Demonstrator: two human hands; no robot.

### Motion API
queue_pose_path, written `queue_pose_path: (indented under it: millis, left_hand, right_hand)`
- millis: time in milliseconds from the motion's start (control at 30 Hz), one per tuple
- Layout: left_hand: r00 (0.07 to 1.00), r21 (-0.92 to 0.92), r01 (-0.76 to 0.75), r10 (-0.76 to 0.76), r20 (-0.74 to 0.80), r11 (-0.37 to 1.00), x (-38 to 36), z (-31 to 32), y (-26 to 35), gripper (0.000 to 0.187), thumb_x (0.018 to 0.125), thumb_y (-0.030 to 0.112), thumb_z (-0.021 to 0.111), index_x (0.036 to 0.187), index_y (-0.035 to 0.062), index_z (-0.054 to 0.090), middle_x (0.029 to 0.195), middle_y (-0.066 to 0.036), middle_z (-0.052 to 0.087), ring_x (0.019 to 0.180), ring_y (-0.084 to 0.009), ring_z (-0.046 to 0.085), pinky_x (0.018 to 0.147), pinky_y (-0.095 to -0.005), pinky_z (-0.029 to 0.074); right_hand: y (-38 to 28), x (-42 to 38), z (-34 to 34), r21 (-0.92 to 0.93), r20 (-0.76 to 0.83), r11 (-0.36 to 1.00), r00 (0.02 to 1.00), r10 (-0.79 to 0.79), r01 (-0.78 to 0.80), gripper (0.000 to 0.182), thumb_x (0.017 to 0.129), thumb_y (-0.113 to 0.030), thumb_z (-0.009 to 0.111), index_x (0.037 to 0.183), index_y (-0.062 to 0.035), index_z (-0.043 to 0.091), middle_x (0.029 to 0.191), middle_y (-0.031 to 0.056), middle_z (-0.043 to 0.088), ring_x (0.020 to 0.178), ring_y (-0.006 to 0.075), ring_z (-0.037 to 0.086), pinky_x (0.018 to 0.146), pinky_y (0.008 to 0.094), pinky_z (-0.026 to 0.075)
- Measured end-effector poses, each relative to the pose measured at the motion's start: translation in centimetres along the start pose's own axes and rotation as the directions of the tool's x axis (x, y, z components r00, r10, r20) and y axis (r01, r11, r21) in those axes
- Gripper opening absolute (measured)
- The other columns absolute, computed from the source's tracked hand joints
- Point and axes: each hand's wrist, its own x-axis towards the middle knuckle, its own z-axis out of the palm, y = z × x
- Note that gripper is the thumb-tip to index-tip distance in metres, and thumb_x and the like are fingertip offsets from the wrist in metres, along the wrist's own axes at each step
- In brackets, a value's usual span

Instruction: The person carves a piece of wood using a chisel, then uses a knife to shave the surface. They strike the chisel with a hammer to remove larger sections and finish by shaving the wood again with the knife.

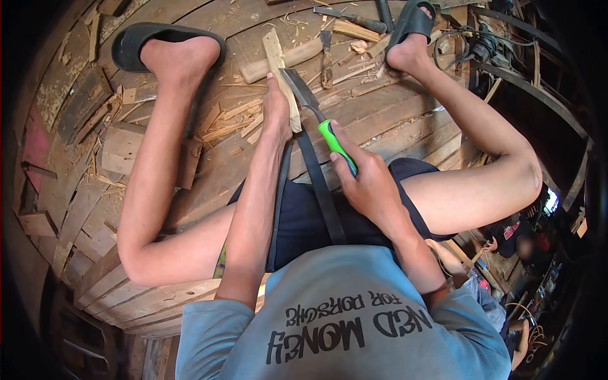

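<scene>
The left hand's (277, 106) fingers are mostly hidden behind the wood strip (284, 84), which stands near 12 o'clock; its thumb lies along the near side, pointing to 12. A wooden cylinder (301, 56) passes behind the strip, so its middle is covered. Whether the cutting tool's (329, 134) edge touches the strip is hard to make out. Toward 4 o'clock, another person (512, 237) is partly hidden in shadow. The strip is pale, narrow and rough-faced; the tool has a flat dark metal blade and a smooth green handle. Splintery shavings (237, 117) litter the worn plank floor (380, 120). The right hand (366, 180) is closed around the handle, back upward, angling the blade toward 11; the left grips the strip.
</scene>
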Motion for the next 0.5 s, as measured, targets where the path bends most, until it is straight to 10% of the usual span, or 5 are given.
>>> queue_pose_path:
  millis: [100, 233, 300, 500]
  left_hand:
    - [1.000, -0.055, 0.006, -0.007, -0.016, 0.998, -0.1, 0.1, 0.3, 0.066, 0.101, 0.061, 0.023, 0.078, 0.0092, 0.057, 0.055, -0.003, 0.051, 0.043, -0.0173, 0.050, 0.039, -0.0342, 0.044]
    - [0.998, -0.041, 0.026, -0.024, 0.060, 0.999, 1.0, -0.8, -0.8, 0.065, 0.101, 0.060, 0.023, 0.082, 0.0081, 0.057, 0.058, -0.004, 0.051, 0.044, -0.0169, 0.049, 0.038, -0.0335, 0.043]
    - [0.997, -0.054, 0.028, -0.024, 0.070, 0.998, 1.6, -1.0, -0.6, 0.064, 0.102, 0.059, 0.023, 0.083, 0.0078, 0.056, 0.060, -0.004, 0.052, 0.045, -0.0171, 0.050, 0.038, -0.0333, 0.042]
    - [1.000, 0.018, -0.001, 0.001, 0.006, 1.000, 0.7, -0.4, -0.4, 0.064, 0.102, 0.058, 0.023, 0.087, 0.0070, 0.058, 0.061, -0.005, 0.053, 0.048, -0.0184, 0.053, 0.041, -0.0348, 0.046]
  right_hand:
    - [0.2, 2.3, 0.6, -0.091, -0.046, 0.993, 0.995, -0.085, 0.080, 0.044, 0.092, -0.012, 0.057, 0.135, -0.0031, 0.053, 0.086, 0.0309, 0.064, 0.082, 0.0482, 0.061, 0.073, 0.0506, 0.049]
    - [-0.2, 1.6, 0.8, -0.032, -0.059, 0.998, 0.996, -0.060, 0.058, 0.044, 0.092, -0.011, 0.057, 0.135, -0.0036, 0.053, 0.084, 0.0307, 0.063, 0.081, 0.0479, 0.061, 0.073, 0.0505, 0.049]
    - [0.3, 1.0, 0.3, 0.040, -0.042, 0.998, 0.998, -0.045, 0.047, 0.042, 0.095, -0.013, 0.057, 0.135, -0.0012, 0.053, 0.122, 0.0270, 0.060, 0.114, 0.0416, 0.057, 0.092, 0.0385, 0.048]
    - [0.7, 0.0, 0.5, 0.009, -0.025, 1.000, 1.000, -0.005, 0.005, 0.042, 0.095, -0.014, 0.055, 0.135, -0.0025, 0.053, 0.123, 0.0275, 0.059, 0.112, 0.0423, 0.058, 0.091, 0.0384, 0.049]
